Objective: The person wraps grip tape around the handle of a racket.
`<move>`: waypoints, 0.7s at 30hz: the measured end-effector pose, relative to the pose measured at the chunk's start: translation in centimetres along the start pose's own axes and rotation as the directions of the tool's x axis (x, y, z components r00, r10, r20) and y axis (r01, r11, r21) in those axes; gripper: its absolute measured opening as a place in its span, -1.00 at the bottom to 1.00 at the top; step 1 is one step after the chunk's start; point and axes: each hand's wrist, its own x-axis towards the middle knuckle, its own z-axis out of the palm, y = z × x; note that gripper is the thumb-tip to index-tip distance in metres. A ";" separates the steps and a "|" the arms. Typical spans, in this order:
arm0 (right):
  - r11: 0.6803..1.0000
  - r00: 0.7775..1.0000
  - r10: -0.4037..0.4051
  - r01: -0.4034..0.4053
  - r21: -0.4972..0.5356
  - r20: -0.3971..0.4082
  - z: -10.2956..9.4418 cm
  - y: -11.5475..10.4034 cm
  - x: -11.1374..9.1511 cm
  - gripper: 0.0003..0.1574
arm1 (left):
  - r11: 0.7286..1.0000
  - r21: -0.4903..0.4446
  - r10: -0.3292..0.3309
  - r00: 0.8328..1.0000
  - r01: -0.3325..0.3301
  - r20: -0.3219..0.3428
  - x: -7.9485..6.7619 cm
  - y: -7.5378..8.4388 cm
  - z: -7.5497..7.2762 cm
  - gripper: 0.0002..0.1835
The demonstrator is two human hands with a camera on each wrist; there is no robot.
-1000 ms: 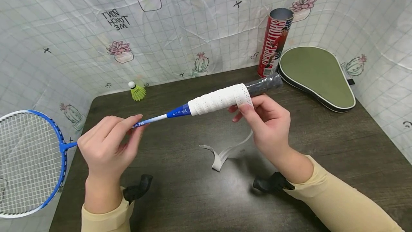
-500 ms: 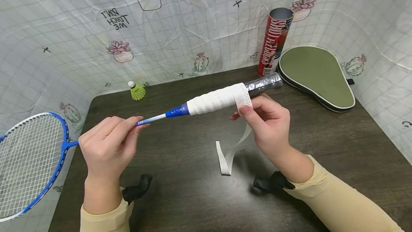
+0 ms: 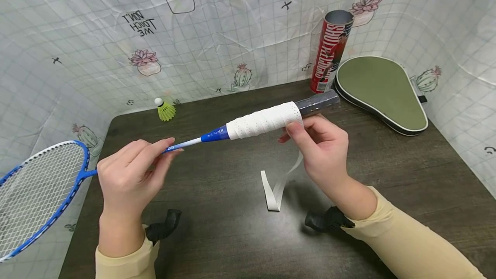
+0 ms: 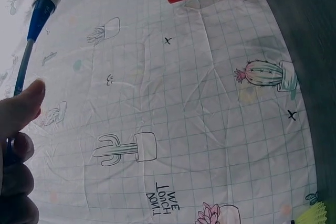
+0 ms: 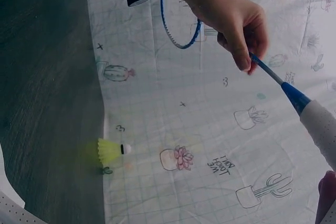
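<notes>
A blue and white badminton racket (image 3: 214, 134) is held above the table, its strung head (image 3: 46, 197) at the left. My left hand (image 3: 129, 171) pinches the thin shaft between thumb and fingers. White perforated grip tape (image 3: 263, 120) covers the handle from the blue cone to past the middle; the dark butt end (image 3: 317, 102) is bare. At the edge of the wrapped part, my right hand (image 3: 325, 150) pinches the tape between thumb and fingers. Below that hand the tape's loose tail (image 3: 272, 201) hangs down in a fold. In the left wrist view, only part of the left hand (image 4: 18, 145) shows.
Behind the right hand stands a red shuttlecock tube (image 3: 329, 53), beside a green paddle-shaped case (image 3: 381, 91). A yellow shuttlecock (image 3: 165, 110) sits at the table's back left. A printed cloth (image 3: 240, 20) rises behind the dark table (image 3: 217, 236).
The racket has turned about its shaft, so its head looks narrower. The tape at my right thumb lies closer to the handle. The loose tail has swung right and hangs in a narrower fold.
</notes>
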 end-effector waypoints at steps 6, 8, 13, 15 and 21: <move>0.999 0.999 0.015 -0.016 0.044 0.042 0.0 -0.1 -0.1 -0.79 | 1.000 -0.001 0.002 0.999 -0.002 -0.050 0.1 0.2 0.3 -0.71; 0.999 0.999 0.015 -0.016 0.036 0.046 0.0 -0.1 0.0 -0.76 | 1.000 0.008 -0.001 0.997 0.002 -0.080 0.2 0.3 0.5 -0.73; 0.999 0.998 0.043 -0.042 -0.030 0.034 -0.1 0.0 0.0 -0.66 | 0.998 0.058 -0.011 0.985 0.021 -0.171 0.3 0.4 1.2 -0.70; 0.998 0.998 0.048 -0.046 -0.051 0.038 -0.1 0.0 0.0 -0.63 | 0.997 0.072 -0.012 0.983 0.026 -0.181 0.3 0.4 1.3 -0.69; 0.997 0.999 0.042 -0.042 -0.064 0.000 -0.1 0.3 0.2 -0.65 | 0.997 0.078 0.015 0.991 -0.005 -0.131 0.3 0.4 1.3 -0.69</move>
